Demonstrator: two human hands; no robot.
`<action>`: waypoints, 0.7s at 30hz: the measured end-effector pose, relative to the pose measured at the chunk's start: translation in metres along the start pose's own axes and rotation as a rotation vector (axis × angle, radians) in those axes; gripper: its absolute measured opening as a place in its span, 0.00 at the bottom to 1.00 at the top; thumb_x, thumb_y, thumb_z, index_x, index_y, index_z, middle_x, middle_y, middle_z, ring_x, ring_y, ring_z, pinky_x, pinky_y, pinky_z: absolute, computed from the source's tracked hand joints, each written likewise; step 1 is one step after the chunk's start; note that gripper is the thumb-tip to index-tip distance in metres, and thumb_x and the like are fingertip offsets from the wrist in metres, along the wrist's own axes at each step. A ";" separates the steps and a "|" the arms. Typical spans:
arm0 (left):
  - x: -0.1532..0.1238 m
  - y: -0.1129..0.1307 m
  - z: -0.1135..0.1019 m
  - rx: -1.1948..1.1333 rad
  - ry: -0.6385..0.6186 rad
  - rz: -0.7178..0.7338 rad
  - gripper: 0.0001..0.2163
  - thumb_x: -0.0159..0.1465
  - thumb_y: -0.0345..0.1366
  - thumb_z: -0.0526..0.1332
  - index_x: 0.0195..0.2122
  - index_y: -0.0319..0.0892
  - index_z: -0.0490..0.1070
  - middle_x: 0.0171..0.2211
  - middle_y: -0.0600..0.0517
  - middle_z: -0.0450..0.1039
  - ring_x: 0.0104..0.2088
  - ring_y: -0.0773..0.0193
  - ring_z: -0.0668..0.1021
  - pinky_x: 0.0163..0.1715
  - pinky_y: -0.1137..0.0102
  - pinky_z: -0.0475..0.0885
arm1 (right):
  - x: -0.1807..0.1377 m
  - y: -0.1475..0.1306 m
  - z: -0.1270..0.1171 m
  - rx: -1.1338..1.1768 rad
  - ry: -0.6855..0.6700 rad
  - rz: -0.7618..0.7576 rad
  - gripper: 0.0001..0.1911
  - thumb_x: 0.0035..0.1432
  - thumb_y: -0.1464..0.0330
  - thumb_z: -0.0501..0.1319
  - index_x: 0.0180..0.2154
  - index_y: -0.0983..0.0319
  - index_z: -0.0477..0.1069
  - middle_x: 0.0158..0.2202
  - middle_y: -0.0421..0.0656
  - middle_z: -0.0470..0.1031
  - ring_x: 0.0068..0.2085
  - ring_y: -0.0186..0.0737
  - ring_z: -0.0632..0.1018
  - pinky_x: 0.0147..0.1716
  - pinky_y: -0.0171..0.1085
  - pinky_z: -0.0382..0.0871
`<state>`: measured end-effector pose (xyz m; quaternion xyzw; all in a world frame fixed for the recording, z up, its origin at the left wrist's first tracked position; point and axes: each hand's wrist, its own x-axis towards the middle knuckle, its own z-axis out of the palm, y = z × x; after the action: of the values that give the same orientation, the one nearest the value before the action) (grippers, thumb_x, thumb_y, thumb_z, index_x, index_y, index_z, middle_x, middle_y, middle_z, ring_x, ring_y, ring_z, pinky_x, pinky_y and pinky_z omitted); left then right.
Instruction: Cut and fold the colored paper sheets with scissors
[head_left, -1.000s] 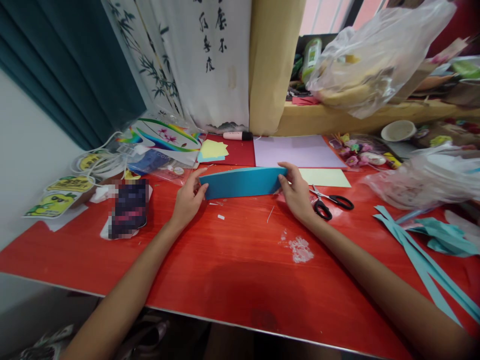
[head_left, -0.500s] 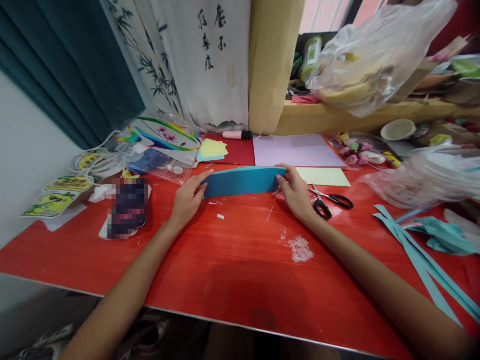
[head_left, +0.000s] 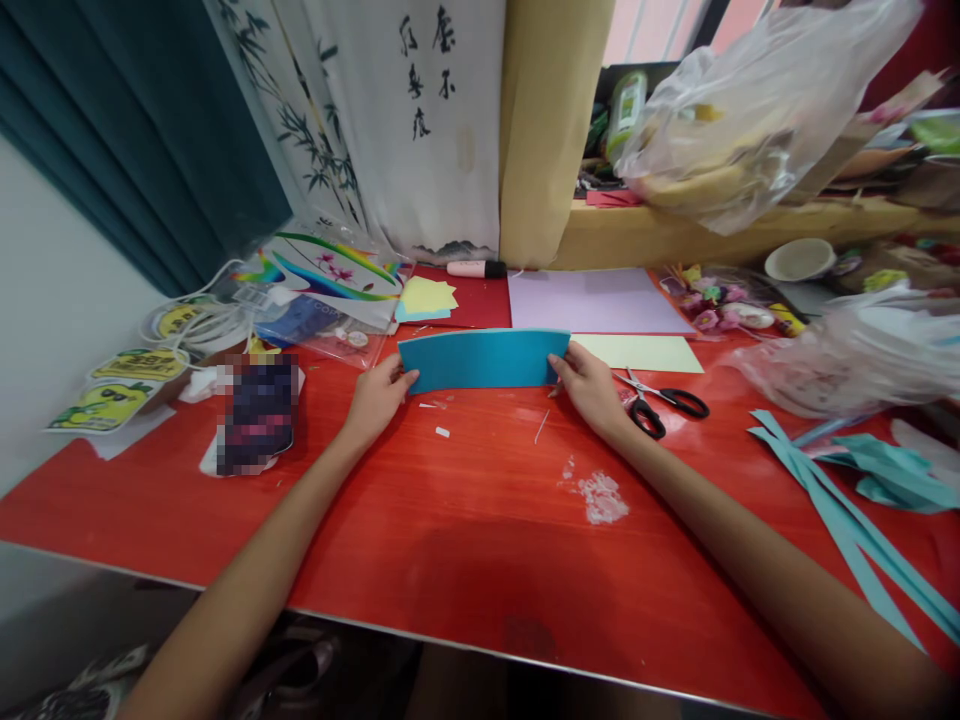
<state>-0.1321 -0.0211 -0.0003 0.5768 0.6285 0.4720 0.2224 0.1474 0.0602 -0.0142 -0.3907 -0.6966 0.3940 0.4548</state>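
A long strip of blue paper [head_left: 484, 360] is held upright between my two hands, bowed slightly, its face toward me. My left hand [head_left: 379, 395] pinches its left end between thumb and fingers. At the other end, my right hand [head_left: 589, 385] grips the strip the same way. Scissors [head_left: 656, 398] with black handles lie partly spread just right of my right hand. A pale green sheet [head_left: 637, 353] rests behind that hand, and a lilac sheet [head_left: 596, 300] is farther back.
White scraps [head_left: 601, 498] litter the red table [head_left: 420, 540]. Turquoise strips [head_left: 840, 520] and a plastic bag [head_left: 825, 350] occupy the right. At left are a pixelated dark object [head_left: 259, 415], lemon-printed packs [head_left: 105, 405] and a cable [head_left: 214, 325]. A marker [head_left: 476, 269] lies at the back.
The blue strip has turned so its face shows more evenly, and its upper edges now meet. My left hand's fingers have shifted lower along the left end; the right hand has barely moved.
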 end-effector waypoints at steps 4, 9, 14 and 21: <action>0.001 0.005 -0.002 -0.118 -0.070 -0.085 0.08 0.54 0.38 0.60 0.32 0.39 0.68 0.20 0.57 0.62 0.18 0.73 0.61 0.17 0.76 0.55 | 0.003 0.004 -0.002 0.039 -0.027 0.051 0.09 0.53 0.62 0.55 0.30 0.62 0.65 0.25 0.38 0.67 0.23 0.32 0.67 0.21 0.31 0.62; 0.000 0.009 -0.005 -0.252 -0.191 -0.197 0.10 0.52 0.39 0.62 0.31 0.38 0.67 0.16 0.60 0.54 0.15 0.76 0.57 0.13 0.78 0.49 | 0.006 0.006 -0.003 0.126 -0.097 0.133 0.11 0.51 0.60 0.56 0.30 0.62 0.64 0.21 0.36 0.66 0.19 0.33 0.69 0.18 0.32 0.62; 0.000 0.007 -0.005 -0.328 -0.202 -0.247 0.09 0.51 0.38 0.63 0.28 0.39 0.65 0.14 0.62 0.51 0.13 0.77 0.54 0.12 0.78 0.45 | 0.004 -0.002 -0.002 0.169 -0.108 0.172 0.11 0.51 0.60 0.56 0.30 0.62 0.64 0.17 0.35 0.65 0.15 0.32 0.67 0.13 0.31 0.56; 0.001 0.009 -0.006 -0.342 -0.196 -0.261 0.09 0.50 0.37 0.64 0.28 0.39 0.66 0.13 0.62 0.51 0.12 0.77 0.54 0.12 0.78 0.45 | 0.003 -0.003 -0.002 0.177 -0.089 0.185 0.11 0.51 0.60 0.57 0.30 0.62 0.64 0.16 0.36 0.65 0.14 0.30 0.65 0.10 0.29 0.49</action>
<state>-0.1322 -0.0233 0.0100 0.4880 0.5840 0.4804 0.4359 0.1477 0.0618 -0.0097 -0.3937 -0.6396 0.5112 0.4179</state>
